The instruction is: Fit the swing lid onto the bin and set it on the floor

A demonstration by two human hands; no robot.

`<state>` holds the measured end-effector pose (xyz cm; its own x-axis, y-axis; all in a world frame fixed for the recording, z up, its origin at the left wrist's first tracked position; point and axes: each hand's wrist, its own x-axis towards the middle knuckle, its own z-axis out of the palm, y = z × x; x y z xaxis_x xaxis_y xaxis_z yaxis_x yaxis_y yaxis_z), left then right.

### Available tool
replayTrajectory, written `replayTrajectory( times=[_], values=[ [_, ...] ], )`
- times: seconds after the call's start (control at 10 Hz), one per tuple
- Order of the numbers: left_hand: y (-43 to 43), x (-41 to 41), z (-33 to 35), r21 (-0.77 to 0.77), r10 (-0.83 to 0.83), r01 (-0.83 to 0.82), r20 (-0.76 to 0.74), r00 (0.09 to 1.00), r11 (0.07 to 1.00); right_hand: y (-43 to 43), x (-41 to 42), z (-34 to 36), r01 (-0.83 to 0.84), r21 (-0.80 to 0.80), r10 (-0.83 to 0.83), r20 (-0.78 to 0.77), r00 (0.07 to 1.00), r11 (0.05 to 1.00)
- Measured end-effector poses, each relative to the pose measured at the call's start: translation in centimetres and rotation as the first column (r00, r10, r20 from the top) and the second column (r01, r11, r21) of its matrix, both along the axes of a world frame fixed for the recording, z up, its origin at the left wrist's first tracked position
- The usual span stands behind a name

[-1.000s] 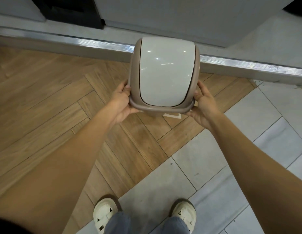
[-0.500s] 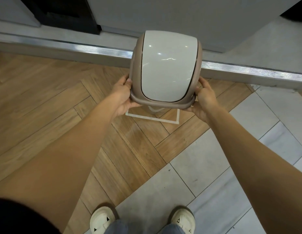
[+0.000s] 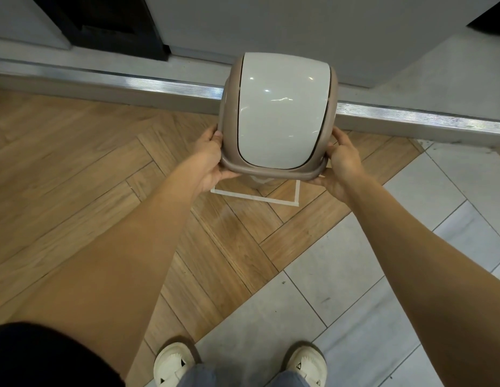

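Observation:
I look down on the swing lid (image 3: 276,113), a glossy white flap in a taupe frame (image 3: 274,173), seated on top of the bin. Only a sliver of the white bin body (image 3: 259,180) shows under the frame's near edge. My left hand (image 3: 212,157) grips the frame's left side and my right hand (image 3: 341,160) grips its right side. The bin hangs over a white tape square (image 3: 254,197) marked on the wooden floor; whether its base touches the floor is hidden.
A metal threshold strip (image 3: 410,118) and raised step run across behind the bin. A grey cabinet front (image 3: 299,29) and a dark opening (image 3: 103,20) lie beyond. Grey floor tiles (image 3: 341,289) spread at right. My two shoes (image 3: 173,361) stand at the bottom.
The bin has moved down and slightly away from me with both hands on it. More of the tape square shows below its near edge.

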<state>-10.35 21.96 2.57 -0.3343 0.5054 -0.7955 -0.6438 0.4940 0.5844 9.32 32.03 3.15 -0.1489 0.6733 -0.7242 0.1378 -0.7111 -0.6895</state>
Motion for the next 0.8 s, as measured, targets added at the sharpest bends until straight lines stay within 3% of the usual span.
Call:
replayTrajectory(
  times=[0.4,0.6,0.7,0.8],
  values=[
    [-0.3,0.2,0.9,-0.111,-0.018,0.015,-0.023,1.000,0.994,-1.0,0.6,0.8,-0.027,-0.059,0.031,0.076,0.997,0.998],
    [-1.7,0.1,3.8,-0.251,-0.175,0.128,-0.172,0.969,0.960,-1.6,1.7,3.8,-0.031,-0.062,0.047,0.272,0.961,0.998],
    [-2.4,0.5,6.5,-0.274,-0.288,0.198,-0.345,0.893,0.941,-1.8,1.5,6.6,-0.095,-0.016,0.095,0.354,0.931,0.995],
    [-3.3,0.8,10.0,-0.251,-0.399,0.312,-0.511,0.761,0.916,-2.9,0.7,10.0,-0.241,0.085,0.182,0.434,0.882,0.967]
  ],
)
